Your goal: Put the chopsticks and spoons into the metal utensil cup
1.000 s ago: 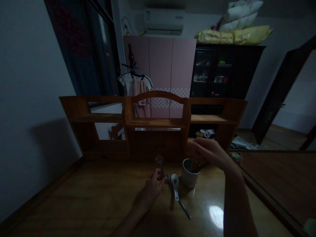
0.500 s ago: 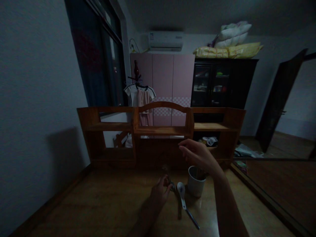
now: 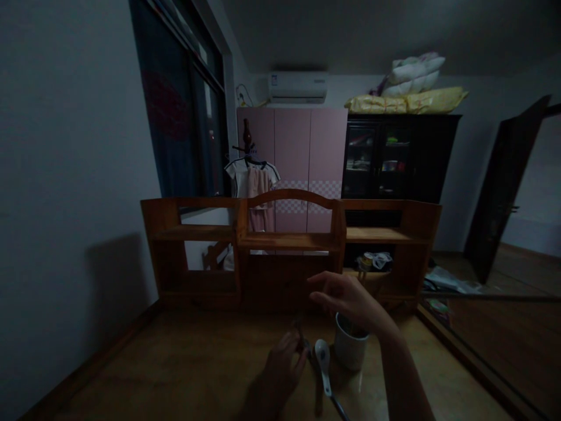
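Observation:
My left hand [image 3: 284, 362] is low over the tabletop, its fingertips pinched on a thin, dark, blurred thing too dim to name. Just right of those fingertips lies a small shiny utensil head [image 3: 307, 349]. Beside that rests a white spoon [image 3: 322, 354] with a blue pattern on its bowl, and a dark thin handle [image 3: 339, 407] extends from its lower end. My right hand [image 3: 344, 297] hovers above the white cup [image 3: 350, 349], fingers apart and holding nothing visible. A slender utensil [image 3: 363, 270] rises behind this hand, apparently from the cup; my wrist hides part of the rim.
A wooden shelf unit [image 3: 289, 241] stands along the back of the wooden table [image 3: 184, 356]. To the left is a wall [image 3: 79, 175]. Beyond the shelf are a pink wardrobe [image 3: 291, 146], hanging clothes [image 3: 258, 181] and a dark cabinet [image 3: 429, 158]. The room is dim.
The whole view has shifted downward. My right hand has moved slightly left and its fingers have spread, uncovering the tall utensil behind it. My left hand stays by the spoon, still pinching.

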A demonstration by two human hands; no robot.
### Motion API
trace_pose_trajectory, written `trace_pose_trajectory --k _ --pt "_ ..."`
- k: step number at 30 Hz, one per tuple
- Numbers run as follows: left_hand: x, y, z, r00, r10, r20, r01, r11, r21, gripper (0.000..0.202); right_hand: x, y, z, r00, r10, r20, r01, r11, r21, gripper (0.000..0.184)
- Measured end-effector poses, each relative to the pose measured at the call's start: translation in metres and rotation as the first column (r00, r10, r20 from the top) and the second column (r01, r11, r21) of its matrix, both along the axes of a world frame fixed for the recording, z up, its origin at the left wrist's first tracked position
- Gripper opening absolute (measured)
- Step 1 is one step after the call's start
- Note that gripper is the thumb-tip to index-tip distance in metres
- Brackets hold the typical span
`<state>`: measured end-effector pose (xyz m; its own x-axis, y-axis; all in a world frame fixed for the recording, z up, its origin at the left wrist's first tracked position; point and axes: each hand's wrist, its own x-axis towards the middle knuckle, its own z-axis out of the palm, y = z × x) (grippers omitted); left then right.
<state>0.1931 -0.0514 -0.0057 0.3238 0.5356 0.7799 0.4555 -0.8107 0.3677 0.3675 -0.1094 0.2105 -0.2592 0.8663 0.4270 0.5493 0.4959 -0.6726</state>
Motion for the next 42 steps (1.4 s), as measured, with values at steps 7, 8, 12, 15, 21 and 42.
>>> trace_pose_trajectory --k 7,8,12,15,21,42 --pt "-0.001 0.000 -0.006 0.998 0.019 -0.062 -0.026 0.994 -0.109 0.011 -0.003 -0.003 0.001 0.998 0.047 -0.036 -0.048 0.998 -0.031 0.042" --pt "-0.001 -0.002 -0.005 0.998 0.003 -0.068 -0.012 0.992 -0.127 0.011 -0.003 -0.002 0.000 0.998 0.049 -0.045 -0.051 0.998 -0.032 0.043" --pt "-0.005 -0.010 0.008 0.997 -0.018 -0.072 0.002 0.975 -0.221 0.010 -0.003 0.003 -0.005 0.998 0.039 -0.059 -0.042 0.998 -0.044 0.047" --pt "-0.007 -0.015 0.018 0.992 -0.083 -0.090 0.054 0.957 -0.285 0.010 -0.003 0.007 -0.008 1.000 0.027 -0.008 -0.027 0.998 -0.053 0.048" --pt "-0.006 -0.012 0.017 0.989 -0.107 -0.100 0.076 0.959 -0.272 0.010 -0.005 0.008 -0.010 0.990 0.046 0.134 -0.036 0.997 -0.074 0.032" --pt "-0.008 -0.017 0.027 0.971 -0.209 -0.118 0.167 0.941 -0.293 0.019 -0.005 0.003 -0.012 0.985 0.022 0.169 0.004 0.989 -0.151 0.017"
